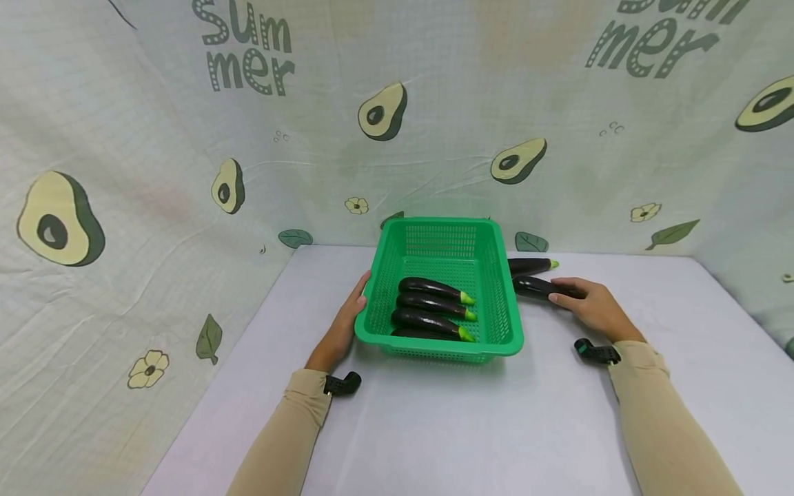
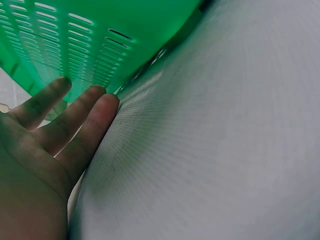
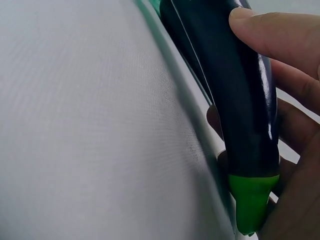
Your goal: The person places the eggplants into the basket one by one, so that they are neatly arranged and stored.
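Observation:
A green plastic basket (image 1: 442,241) stands in the middle of the white table, with several dark purple eggplants (image 1: 431,303) lying side by side in it. My left hand (image 1: 349,318) rests against the basket's left wall; in the left wrist view its fingers (image 2: 65,120) lie straight along the green slotted wall (image 2: 100,35). Right of the basket lie two more eggplants. My right hand (image 1: 586,304) grips the nearer eggplant (image 1: 535,287). The right wrist view shows my thumb (image 3: 270,30) on that eggplant (image 3: 235,100), with its green stem (image 3: 250,200) toward my palm. The farther eggplant (image 1: 530,265) lies untouched.
An avocado-print cloth (image 1: 384,110) hangs behind and to the left of the table (image 1: 446,427). Black camera mounts sit at my left wrist (image 1: 343,384) and right wrist (image 1: 597,352). The table's left edge runs diagonally near my left sleeve.

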The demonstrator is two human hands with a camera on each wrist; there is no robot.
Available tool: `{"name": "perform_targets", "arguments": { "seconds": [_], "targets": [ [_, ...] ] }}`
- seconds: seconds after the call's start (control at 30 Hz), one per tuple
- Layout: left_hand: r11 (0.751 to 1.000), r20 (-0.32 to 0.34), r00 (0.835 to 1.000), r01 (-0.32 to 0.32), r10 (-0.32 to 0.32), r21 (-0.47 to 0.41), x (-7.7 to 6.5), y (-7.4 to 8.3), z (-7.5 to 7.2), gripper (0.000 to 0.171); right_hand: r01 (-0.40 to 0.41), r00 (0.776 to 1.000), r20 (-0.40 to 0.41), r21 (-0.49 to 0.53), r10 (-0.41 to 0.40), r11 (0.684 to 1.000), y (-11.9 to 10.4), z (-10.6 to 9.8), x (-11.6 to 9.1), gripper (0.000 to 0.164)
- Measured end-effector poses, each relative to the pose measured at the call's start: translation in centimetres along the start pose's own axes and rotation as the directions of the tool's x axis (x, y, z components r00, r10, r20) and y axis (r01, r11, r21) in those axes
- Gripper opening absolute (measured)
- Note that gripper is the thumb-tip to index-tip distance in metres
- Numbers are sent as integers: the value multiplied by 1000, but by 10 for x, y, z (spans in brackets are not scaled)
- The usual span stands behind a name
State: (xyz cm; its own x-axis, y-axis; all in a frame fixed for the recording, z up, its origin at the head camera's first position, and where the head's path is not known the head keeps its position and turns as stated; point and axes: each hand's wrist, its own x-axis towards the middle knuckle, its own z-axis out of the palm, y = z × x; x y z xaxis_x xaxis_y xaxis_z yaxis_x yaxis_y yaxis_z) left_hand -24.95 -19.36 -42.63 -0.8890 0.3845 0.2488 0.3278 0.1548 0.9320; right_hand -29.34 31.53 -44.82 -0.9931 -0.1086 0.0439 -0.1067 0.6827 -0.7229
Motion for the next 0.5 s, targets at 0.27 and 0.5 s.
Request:
{"name": "perform_targets", "arguments": {
  "seconds": [0.27, 0.5],
  "targets": [
    [1000, -2, 1000, 12, -12, 11, -1, 2, 0, 56, 16, 999, -47, 7, -15, 1000, -1, 1, -2, 70],
    [1000, 6, 1000, 20, -20, 20, -2, 4, -1, 56, 47, 992, -114, -3, -47, 999, 1, 3, -3, 66]
  ]
}}
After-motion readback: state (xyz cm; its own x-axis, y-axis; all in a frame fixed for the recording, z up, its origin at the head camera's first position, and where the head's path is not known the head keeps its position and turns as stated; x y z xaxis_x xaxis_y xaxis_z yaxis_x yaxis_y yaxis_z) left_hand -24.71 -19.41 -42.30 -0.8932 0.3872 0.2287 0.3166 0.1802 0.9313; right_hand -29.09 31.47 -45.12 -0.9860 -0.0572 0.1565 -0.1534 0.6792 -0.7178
